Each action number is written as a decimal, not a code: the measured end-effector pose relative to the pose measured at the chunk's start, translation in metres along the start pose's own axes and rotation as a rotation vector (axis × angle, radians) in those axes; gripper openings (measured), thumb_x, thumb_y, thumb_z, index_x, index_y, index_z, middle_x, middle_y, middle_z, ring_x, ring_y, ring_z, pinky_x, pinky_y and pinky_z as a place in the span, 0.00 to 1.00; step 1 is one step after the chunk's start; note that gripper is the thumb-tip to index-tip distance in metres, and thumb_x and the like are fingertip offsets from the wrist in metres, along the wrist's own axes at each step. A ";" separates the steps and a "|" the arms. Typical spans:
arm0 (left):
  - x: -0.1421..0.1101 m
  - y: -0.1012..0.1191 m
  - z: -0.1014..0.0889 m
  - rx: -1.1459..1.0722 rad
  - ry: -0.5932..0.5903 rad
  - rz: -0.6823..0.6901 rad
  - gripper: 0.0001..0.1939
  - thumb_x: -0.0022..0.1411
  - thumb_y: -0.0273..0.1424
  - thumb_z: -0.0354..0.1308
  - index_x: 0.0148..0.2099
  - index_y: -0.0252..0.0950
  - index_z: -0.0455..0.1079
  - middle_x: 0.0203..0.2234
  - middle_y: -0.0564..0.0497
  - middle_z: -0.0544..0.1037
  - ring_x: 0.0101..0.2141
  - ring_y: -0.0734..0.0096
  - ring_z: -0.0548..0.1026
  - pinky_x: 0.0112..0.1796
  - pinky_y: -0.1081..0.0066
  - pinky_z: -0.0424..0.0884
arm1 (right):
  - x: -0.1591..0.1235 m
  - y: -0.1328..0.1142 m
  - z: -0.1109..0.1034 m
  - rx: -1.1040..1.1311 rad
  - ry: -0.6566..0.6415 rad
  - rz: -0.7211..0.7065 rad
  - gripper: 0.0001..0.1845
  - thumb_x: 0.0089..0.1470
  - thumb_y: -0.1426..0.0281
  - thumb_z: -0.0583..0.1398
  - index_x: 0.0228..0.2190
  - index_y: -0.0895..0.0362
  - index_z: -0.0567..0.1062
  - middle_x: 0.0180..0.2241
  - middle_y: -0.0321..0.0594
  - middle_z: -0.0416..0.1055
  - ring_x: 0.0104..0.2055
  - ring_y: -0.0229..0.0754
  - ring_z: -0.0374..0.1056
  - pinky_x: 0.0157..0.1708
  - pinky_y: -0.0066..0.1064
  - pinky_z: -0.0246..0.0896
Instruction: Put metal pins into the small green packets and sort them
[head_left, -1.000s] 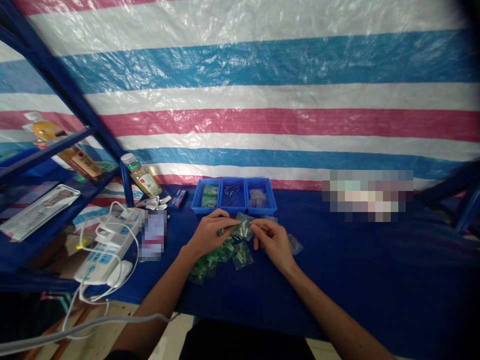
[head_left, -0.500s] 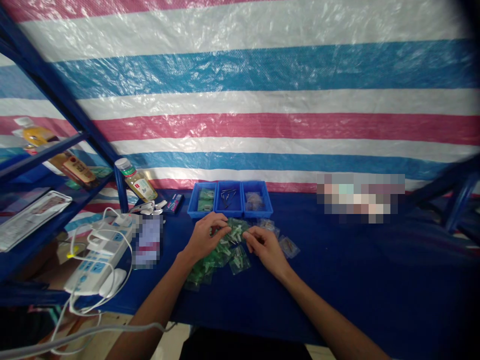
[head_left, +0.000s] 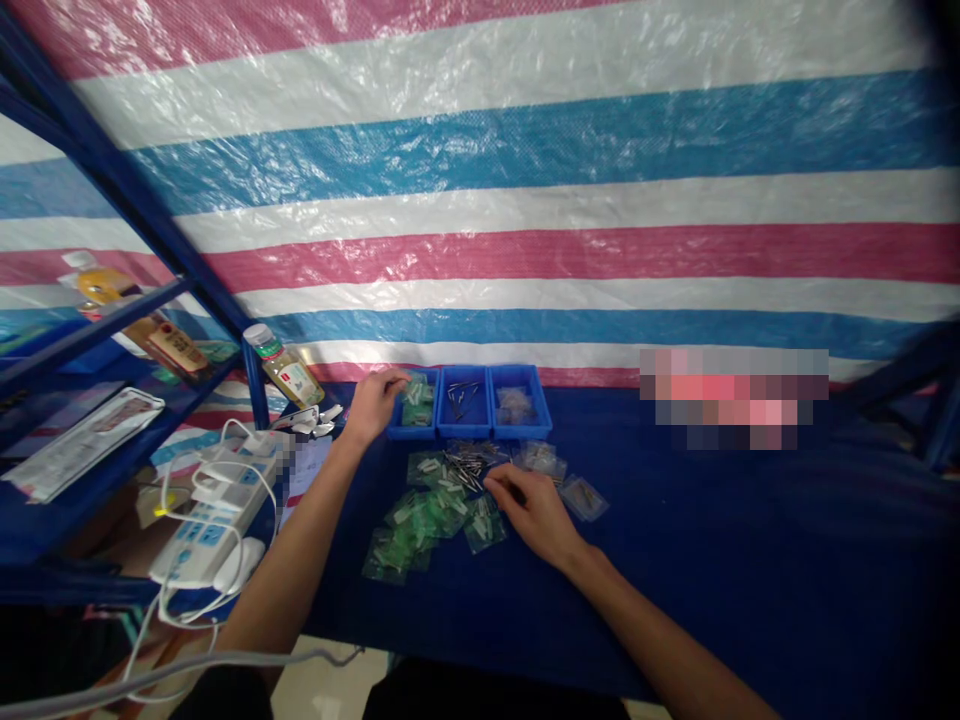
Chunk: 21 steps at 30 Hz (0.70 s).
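Observation:
My left hand reaches over the left blue bin, its fingertips closed on the edge of a small green plastic bag. More green bags lie in that bin. Closer to me, a pile of green bags with pale pieces inside spreads on the table. My right hand rests beside a heap of thin metal pieces, thumb and fingers pinched together. What it holds, if anything, is too small to make out. Clear bags lie just behind it, and another clear bag is to its right.
The middle bin holds several dark metal pieces and the right bin clear bags. At left stand a bottle and a power strip with tangled white cables. A blue metal frame borders the table; a striped sheet hangs behind.
My left hand has moved from above the green bags forward and left to the left bin. The metal heap now shows. My right hand stays nearly in place; the view has shifted slightly.

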<state>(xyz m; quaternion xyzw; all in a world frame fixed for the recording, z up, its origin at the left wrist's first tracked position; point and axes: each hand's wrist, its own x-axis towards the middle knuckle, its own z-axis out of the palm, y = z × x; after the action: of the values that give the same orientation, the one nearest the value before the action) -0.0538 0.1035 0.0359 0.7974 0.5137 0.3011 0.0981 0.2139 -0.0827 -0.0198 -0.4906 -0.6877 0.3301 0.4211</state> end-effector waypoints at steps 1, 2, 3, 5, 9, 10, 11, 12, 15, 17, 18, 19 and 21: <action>0.007 -0.003 0.003 0.034 -0.034 0.014 0.13 0.69 0.31 0.54 0.48 0.37 0.80 0.42 0.47 0.84 0.40 0.62 0.80 0.47 0.67 0.73 | 0.000 0.001 0.000 -0.031 -0.016 -0.022 0.16 0.69 0.60 0.55 0.35 0.55 0.76 0.23 0.33 0.69 0.24 0.38 0.64 0.28 0.29 0.55; 0.012 -0.005 0.006 0.066 -0.068 0.028 0.14 0.70 0.30 0.54 0.48 0.37 0.80 0.42 0.47 0.84 0.40 0.62 0.80 0.47 0.67 0.73 | 0.000 0.002 0.000 -0.062 -0.028 -0.043 0.15 0.69 0.61 0.55 0.35 0.55 0.76 0.24 0.33 0.70 0.25 0.38 0.65 0.28 0.29 0.55; 0.016 -0.007 0.009 0.081 -0.087 0.039 0.14 0.70 0.30 0.54 0.48 0.37 0.80 0.43 0.46 0.84 0.41 0.62 0.80 0.47 0.66 0.73 | 0.000 0.002 0.000 -0.094 -0.034 -0.062 0.15 0.69 0.62 0.55 0.36 0.55 0.76 0.24 0.34 0.72 0.25 0.38 0.66 0.29 0.29 0.56; 0.021 -0.008 0.015 0.103 -0.118 0.058 0.12 0.69 0.31 0.56 0.47 0.38 0.81 0.43 0.46 0.84 0.42 0.61 0.79 0.50 0.64 0.72 | 0.000 0.004 -0.001 -0.168 -0.043 -0.104 0.13 0.70 0.63 0.55 0.36 0.54 0.77 0.26 0.35 0.74 0.28 0.40 0.69 0.31 0.30 0.58; 0.019 -0.002 0.018 0.207 -0.090 0.116 0.09 0.64 0.30 0.63 0.46 0.40 0.80 0.44 0.44 0.82 0.47 0.56 0.75 0.55 0.57 0.68 | 0.003 0.006 -0.002 -0.375 -0.040 -0.202 0.11 0.69 0.68 0.56 0.36 0.54 0.77 0.31 0.38 0.77 0.35 0.44 0.71 0.40 0.36 0.60; 0.018 0.002 0.017 0.247 -0.049 0.133 0.10 0.64 0.30 0.64 0.48 0.39 0.80 0.46 0.43 0.81 0.48 0.55 0.74 0.55 0.56 0.67 | 0.004 0.006 -0.002 -0.430 -0.032 -0.221 0.10 0.69 0.69 0.57 0.36 0.54 0.77 0.32 0.39 0.77 0.37 0.46 0.71 0.42 0.37 0.60; 0.015 0.006 0.015 0.279 -0.001 0.148 0.12 0.64 0.30 0.64 0.50 0.39 0.79 0.47 0.42 0.80 0.49 0.54 0.73 0.55 0.55 0.66 | 0.004 0.006 -0.002 -0.483 -0.020 -0.236 0.08 0.68 0.70 0.58 0.37 0.54 0.77 0.33 0.40 0.78 0.40 0.47 0.70 0.44 0.39 0.59; 0.012 0.012 0.012 0.293 0.049 0.155 0.12 0.64 0.29 0.64 0.51 0.39 0.78 0.47 0.41 0.80 0.49 0.55 0.73 0.55 0.55 0.67 | 0.005 0.007 -0.002 -0.531 -0.009 -0.249 0.07 0.67 0.71 0.58 0.39 0.54 0.78 0.35 0.41 0.78 0.42 0.48 0.69 0.45 0.40 0.59; -0.001 0.030 0.006 0.234 0.114 0.216 0.10 0.70 0.31 0.58 0.50 0.38 0.77 0.44 0.43 0.80 0.47 0.57 0.74 0.54 0.57 0.68 | 0.008 0.006 -0.002 -0.632 0.012 -0.272 0.08 0.66 0.72 0.60 0.45 0.53 0.78 0.41 0.43 0.78 0.45 0.50 0.67 0.46 0.42 0.58; -0.015 0.041 0.005 0.116 0.060 0.311 0.10 0.72 0.31 0.55 0.48 0.38 0.77 0.42 0.46 0.81 0.45 0.62 0.76 0.53 0.61 0.70 | 0.011 0.005 -0.001 -0.675 0.019 -0.271 0.08 0.66 0.72 0.60 0.45 0.53 0.78 0.41 0.43 0.77 0.45 0.50 0.66 0.46 0.43 0.57; -0.023 0.046 0.006 0.067 0.013 0.354 0.10 0.72 0.32 0.55 0.47 0.38 0.77 0.41 0.47 0.82 0.44 0.63 0.77 0.51 0.62 0.71 | 0.012 0.004 0.000 -0.694 0.021 -0.268 0.08 0.66 0.72 0.60 0.45 0.53 0.78 0.40 0.43 0.77 0.44 0.50 0.65 0.45 0.43 0.57; -0.030 0.050 0.008 0.037 -0.040 0.386 0.10 0.72 0.33 0.56 0.48 0.39 0.78 0.40 0.48 0.82 0.43 0.64 0.78 0.49 0.64 0.72 | 0.014 0.004 0.001 -0.712 0.023 -0.263 0.07 0.66 0.72 0.60 0.44 0.53 0.78 0.39 0.43 0.77 0.44 0.50 0.65 0.45 0.43 0.57; -0.045 0.056 0.015 -0.002 -0.117 0.419 0.10 0.72 0.33 0.56 0.48 0.40 0.78 0.40 0.50 0.83 0.40 0.67 0.80 0.45 0.68 0.74 | 0.017 0.003 0.004 -0.747 0.025 -0.259 0.07 0.66 0.72 0.60 0.43 0.53 0.78 0.38 0.43 0.76 0.44 0.51 0.65 0.45 0.43 0.56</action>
<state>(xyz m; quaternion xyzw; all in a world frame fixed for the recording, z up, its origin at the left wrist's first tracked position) -0.0159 0.0412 0.0330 0.9027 0.3301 0.2686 0.0638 0.2086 -0.0656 -0.0195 -0.5233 -0.8114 -0.0046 0.2603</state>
